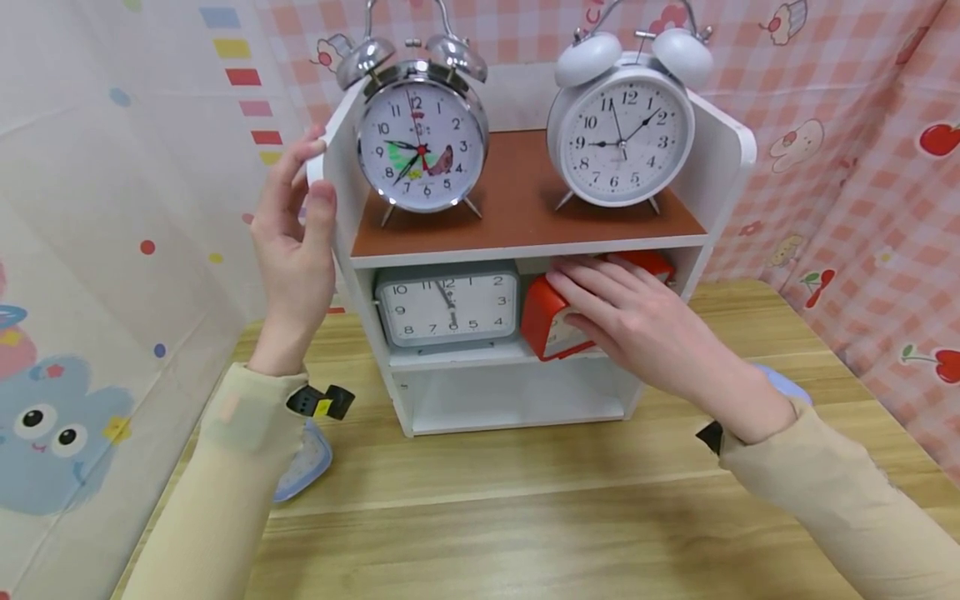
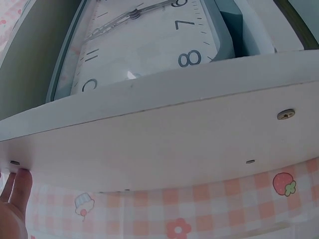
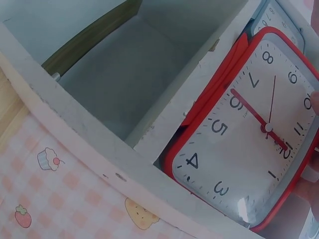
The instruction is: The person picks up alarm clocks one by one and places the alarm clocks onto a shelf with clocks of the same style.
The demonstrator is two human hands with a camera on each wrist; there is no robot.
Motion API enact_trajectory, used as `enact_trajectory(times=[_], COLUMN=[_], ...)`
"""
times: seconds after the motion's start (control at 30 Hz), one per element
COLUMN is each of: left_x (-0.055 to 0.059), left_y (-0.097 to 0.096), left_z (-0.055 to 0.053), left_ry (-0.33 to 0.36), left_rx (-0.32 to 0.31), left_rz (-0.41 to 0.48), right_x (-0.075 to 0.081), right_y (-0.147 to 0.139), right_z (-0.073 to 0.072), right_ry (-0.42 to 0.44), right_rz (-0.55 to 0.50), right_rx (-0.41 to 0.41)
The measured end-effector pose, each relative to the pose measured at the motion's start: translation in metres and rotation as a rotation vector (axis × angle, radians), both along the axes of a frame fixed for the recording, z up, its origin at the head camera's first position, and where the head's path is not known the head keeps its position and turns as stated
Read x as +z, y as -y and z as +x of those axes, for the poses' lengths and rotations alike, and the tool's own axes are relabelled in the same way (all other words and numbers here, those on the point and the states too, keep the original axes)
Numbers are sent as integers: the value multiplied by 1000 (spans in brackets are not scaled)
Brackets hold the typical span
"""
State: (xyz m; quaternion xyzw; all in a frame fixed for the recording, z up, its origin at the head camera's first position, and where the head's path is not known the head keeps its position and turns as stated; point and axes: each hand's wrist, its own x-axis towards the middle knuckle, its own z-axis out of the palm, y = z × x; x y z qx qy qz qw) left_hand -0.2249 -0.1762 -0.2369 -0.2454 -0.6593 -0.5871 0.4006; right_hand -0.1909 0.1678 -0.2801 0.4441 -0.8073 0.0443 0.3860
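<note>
My left hand [image 1: 292, 242] holds the left side panel of a white shelf unit [image 1: 345, 167] near its upper front edge. In the left wrist view its fingers [image 2: 20, 194] meet the panel's outer face. My right hand [image 1: 637, 325] grips a red square alarm clock [image 1: 536, 321] from above on the middle shelf. In the head view the clock sits askew, one corner out toward the front, and the hand covers much of its dial. The right wrist view shows its white face [image 3: 239, 139]. Left of it stands a grey-blue rectangular clock [image 1: 450, 308].
A silver twin-bell clock [image 1: 422, 146] and a white twin-bell clock [image 1: 622, 137] stand on the brown top shelf [image 1: 517, 192]. Below is the white bottom compartment [image 1: 517, 396]. A blue-rimmed object [image 1: 311, 462] lies on the wooden table [image 1: 480, 517] by the left sleeve.
</note>
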Motion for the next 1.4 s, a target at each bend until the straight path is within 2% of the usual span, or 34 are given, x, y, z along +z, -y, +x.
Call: enact_trajectory(times=[0.43,0.7,1.17,1.4], left_x=[0,0,0,-1], left_y=[0,1,0,0], left_z=[0,1,-1,0], left_ry=[19,25,6,8], left_rx=[1,-3,-14,-19], left_rz=[-7,-6,11,18], right_x=[-3,-5,-13,-20], right_y=[8,13,12,13], right_z=[-1,-4,-5,-8], right_ry=[36,25,68,62], right_rz=[-48,-67,-16,-13], right_rx=[-71,-121,-223,-238])
